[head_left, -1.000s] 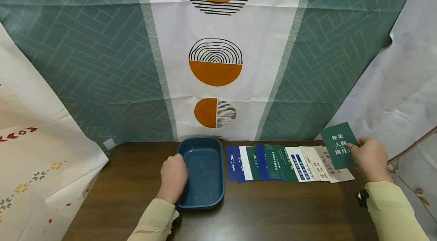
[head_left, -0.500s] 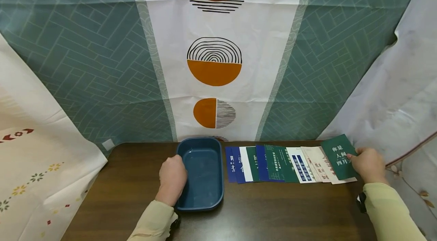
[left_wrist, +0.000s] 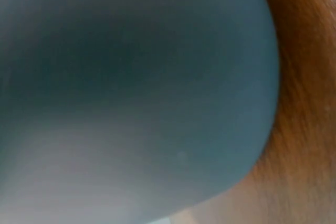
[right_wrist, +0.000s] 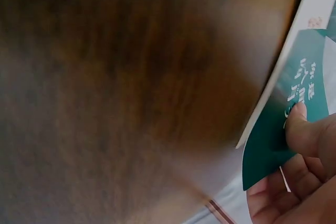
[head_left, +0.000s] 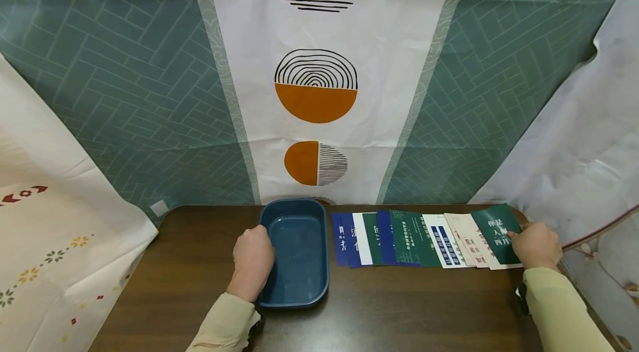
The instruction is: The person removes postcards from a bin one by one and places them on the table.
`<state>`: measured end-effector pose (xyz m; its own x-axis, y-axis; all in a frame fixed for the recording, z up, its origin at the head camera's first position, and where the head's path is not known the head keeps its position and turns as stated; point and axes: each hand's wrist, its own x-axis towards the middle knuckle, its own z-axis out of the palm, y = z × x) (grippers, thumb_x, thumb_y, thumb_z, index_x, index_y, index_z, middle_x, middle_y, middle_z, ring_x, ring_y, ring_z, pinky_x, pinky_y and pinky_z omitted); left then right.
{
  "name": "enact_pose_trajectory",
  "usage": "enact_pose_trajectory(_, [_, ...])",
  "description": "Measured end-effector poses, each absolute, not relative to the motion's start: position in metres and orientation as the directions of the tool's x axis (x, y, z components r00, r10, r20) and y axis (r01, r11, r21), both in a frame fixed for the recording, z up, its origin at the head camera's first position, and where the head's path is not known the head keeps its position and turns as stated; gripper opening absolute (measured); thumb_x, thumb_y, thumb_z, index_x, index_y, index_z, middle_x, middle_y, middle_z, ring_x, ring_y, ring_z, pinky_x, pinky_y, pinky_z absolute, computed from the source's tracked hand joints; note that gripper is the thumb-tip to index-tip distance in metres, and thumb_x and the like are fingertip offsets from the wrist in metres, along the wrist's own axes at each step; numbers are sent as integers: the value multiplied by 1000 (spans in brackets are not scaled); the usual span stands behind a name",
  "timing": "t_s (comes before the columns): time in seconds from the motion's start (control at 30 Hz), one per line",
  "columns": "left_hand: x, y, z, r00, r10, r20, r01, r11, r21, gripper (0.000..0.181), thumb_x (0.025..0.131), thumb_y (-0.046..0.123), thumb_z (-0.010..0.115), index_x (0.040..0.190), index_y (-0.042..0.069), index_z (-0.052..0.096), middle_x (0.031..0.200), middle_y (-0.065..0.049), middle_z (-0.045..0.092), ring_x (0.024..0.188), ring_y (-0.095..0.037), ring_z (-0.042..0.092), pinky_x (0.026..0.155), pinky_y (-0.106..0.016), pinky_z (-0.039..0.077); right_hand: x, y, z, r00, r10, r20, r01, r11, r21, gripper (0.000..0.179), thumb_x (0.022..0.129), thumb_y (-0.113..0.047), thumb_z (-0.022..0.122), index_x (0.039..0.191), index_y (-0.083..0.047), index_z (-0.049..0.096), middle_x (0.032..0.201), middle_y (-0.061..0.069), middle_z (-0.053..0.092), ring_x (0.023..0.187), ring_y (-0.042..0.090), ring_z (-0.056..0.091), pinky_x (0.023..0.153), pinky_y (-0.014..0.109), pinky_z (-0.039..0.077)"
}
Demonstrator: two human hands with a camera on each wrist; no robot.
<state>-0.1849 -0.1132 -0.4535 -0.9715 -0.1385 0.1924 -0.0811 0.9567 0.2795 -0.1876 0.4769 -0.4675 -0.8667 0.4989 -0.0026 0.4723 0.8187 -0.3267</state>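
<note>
My right hand [head_left: 538,244] pinches a dark green card [head_left: 496,225] with white characters at the right end of a row of cards. In the right wrist view the thumb lies on the face of that card, with fingers behind it. The green card overlaps a cream card [head_left: 467,233] beside it. On the left, my left hand [head_left: 253,261], fingers curled, grips the left rim of a dark blue rectangular tray [head_left: 295,258]; its fingertips are hidden. The left wrist view shows the blurred blue tray [left_wrist: 210,103] close up, with no hand visible.
Several overlapping cards, among them a blue card [head_left: 339,241], a green card [head_left: 406,235] and a white card [head_left: 442,244], line the back of the brown wooden table [head_left: 399,307]. Patterned cloth [head_left: 319,25] hangs behind, and a white cloth [head_left: 574,147] borders the right side.
My right hand has lowered the green card and brought it towards me, down onto the row's right end. The left hand and the tray have stayed in place.
</note>
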Motion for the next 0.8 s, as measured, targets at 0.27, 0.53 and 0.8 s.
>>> enact_pose_trajectory(0.27, [-184,-112,-451,-972,-139,191,-84,959,272,11,79,6,62,72,-3,65,66,-20,65,52,-30,62,37,-39,44,-193,480,-473,-847,530,-40,519,807,-281,54,84,-35,64,113,10,58,108,40,53,88,54,53,56,50,43])
enact_pose_trajectory(0.53, [-183,-113,-452,-971,-143,189,-87,957,276,10,77,6,64,69,-1,64,63,-19,64,50,-30,61,35,-37,42,-192,479,-474,-866,501,7,480,833,-275,51,81,-33,66,100,15,62,97,41,56,81,55,53,57,51,43])
enact_pose_trajectory(0.8, [-182,-115,-451,-972,-146,185,-87,952,295,14,75,4,63,62,3,58,54,-13,57,46,-27,58,32,-32,36,-189,480,-473,-904,426,30,403,875,-269,44,80,-29,67,72,13,64,79,38,58,69,53,53,52,50,43])
